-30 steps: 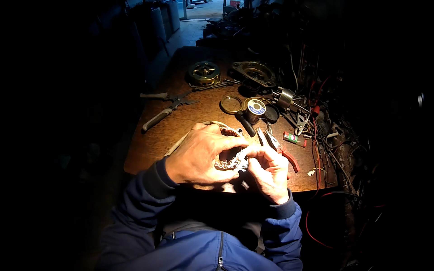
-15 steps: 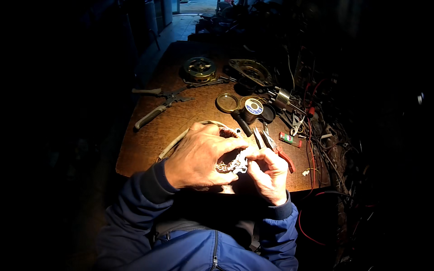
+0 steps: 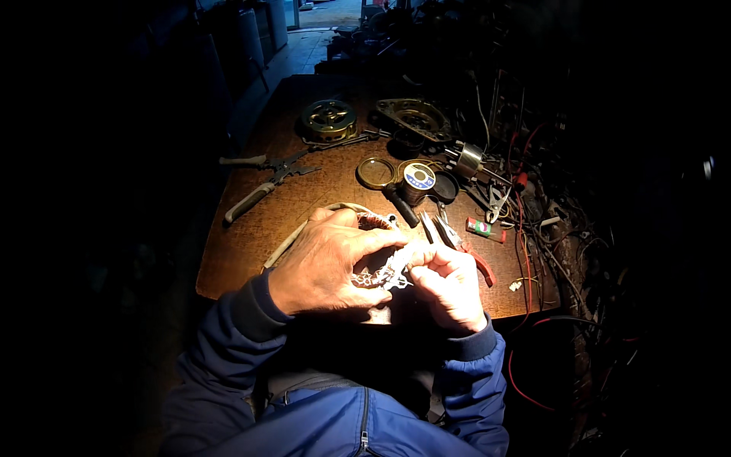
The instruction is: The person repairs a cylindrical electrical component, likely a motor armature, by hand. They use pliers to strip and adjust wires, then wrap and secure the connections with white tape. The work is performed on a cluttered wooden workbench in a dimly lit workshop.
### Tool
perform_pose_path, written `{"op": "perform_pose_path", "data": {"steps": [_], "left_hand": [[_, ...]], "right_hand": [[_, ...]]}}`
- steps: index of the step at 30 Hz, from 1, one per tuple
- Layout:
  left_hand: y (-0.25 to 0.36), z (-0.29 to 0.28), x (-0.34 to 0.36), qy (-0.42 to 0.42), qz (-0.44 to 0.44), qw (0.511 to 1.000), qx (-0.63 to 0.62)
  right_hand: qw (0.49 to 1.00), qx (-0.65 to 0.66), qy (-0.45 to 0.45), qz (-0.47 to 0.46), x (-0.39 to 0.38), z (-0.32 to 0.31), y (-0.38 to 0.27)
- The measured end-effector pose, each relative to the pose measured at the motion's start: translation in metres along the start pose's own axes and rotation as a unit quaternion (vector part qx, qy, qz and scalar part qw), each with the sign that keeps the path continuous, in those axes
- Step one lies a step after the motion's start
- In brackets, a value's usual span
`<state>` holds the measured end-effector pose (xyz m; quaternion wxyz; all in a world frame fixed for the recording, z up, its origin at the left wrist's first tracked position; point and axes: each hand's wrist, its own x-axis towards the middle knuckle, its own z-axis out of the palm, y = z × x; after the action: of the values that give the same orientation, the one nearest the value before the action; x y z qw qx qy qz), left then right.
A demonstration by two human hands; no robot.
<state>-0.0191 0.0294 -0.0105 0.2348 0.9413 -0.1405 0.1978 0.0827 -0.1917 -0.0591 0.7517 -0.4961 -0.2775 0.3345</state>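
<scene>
My left hand (image 3: 320,263) is curled around a ring-shaped motor stator (image 3: 368,279) with copper windings and white cord or sleeving along its near side. The stator lies at the front of the wooden table, and the hand hides much of it. At its right side, my right hand (image 3: 451,288) pinches thumb and forefinger together against the white strands. What exactly sits between those fingertips is washed out by the bright light. A pale cable (image 3: 286,244) runs from behind my left hand along the tabletop.
Beyond the hands are red-handled pliers (image 3: 481,266), a wire spool (image 3: 419,177), a magnifying glass (image 3: 376,174) and a metal rotor (image 3: 468,160). Wire strippers (image 3: 266,190) lie left. Two metal motor covers (image 3: 329,120) stand farther back. Tangled wires (image 3: 544,236) line the right edge.
My left hand and the stator have shifted slightly left. The right fingers have moved a little along the white strands and curl in closer. The view has shifted slightly.
</scene>
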Motion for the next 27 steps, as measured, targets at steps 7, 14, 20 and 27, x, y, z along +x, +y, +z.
{"op": "perform_pose_path", "data": {"steps": [7, 14, 20, 27], "left_hand": [[-0.001, 0.002, 0.000, 0.011, 0.012, 1.000, -0.014], [-0.003, 0.005, -0.003, 0.026, 0.016, 0.999, -0.014], [0.002, 0.004, -0.004, 0.030, -0.028, 0.998, -0.050], [-0.003, 0.012, -0.009, 0.104, 0.022, 0.993, -0.042]], "right_hand": [[0.996, -0.041, -0.040, -0.062, 0.003, -0.003, 0.005], [0.980, -0.159, -0.058, -0.109, -0.003, 0.015, -0.003], [0.975, -0.195, -0.056, -0.093, -0.006, 0.006, -0.002], [0.981, -0.170, -0.015, -0.091, -0.010, 0.016, 0.000]]}}
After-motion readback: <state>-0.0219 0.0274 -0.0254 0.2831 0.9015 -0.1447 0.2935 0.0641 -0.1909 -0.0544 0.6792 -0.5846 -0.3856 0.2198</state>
